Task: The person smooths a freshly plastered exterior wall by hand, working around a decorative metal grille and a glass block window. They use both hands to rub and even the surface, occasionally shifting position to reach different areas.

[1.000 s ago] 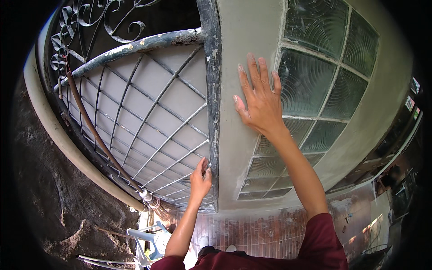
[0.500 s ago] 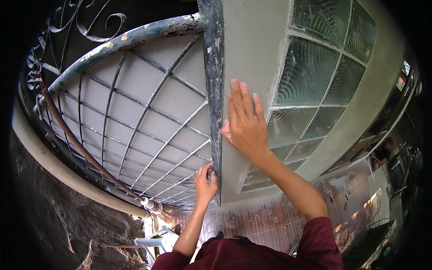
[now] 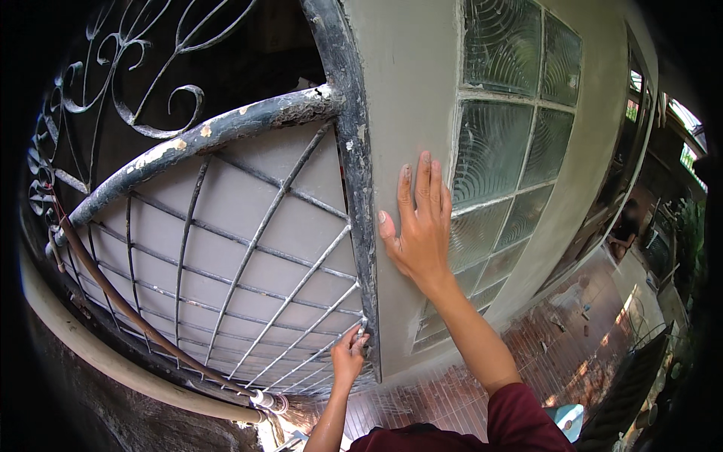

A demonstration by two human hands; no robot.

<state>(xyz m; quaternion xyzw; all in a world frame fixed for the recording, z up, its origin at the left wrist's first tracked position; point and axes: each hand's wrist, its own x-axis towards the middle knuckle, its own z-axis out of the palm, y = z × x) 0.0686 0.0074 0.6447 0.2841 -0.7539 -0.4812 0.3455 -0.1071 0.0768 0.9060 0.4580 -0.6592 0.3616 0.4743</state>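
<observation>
- The left hand (image 3: 349, 355) is held at 6 o'clock, its thumb and fingers curled narrow at the bar ends beside the upright post (image 3: 360, 196); whether a bar is actually gripped cannot be told.
- The right hand (image 3: 422, 233) is laid just off centre toward 3 o'clock, empty, palm toward the grey-green wall (image 3: 414, 75), with its fingers extended and its thumb spread.
- The metal grille (image 3: 282, 187) is spread from 7 to 11 o'clock, edged by that post, and backed by a pale flat panel (image 3: 230, 200).
- By its look, the grille is judged heavy and stiff; the scuffed, chipped paint is likely to feel rough rather than slippery.
- A firm hold is best taken on the thick post; the thin bars are judged better suited to light steadying.
- The curved rail (image 3: 218, 129) is better avoided at its corroded joint, where flakes may be shed.
- Glass blocks (image 3: 489, 151) are set in the wall toward 2 o'clock and are judged hard, smooth and breakable.
- A brown pole (image 3: 114, 294) is leaned along the grille toward 8 o'clock.
- No brand, label or writing can be read.
</observation>
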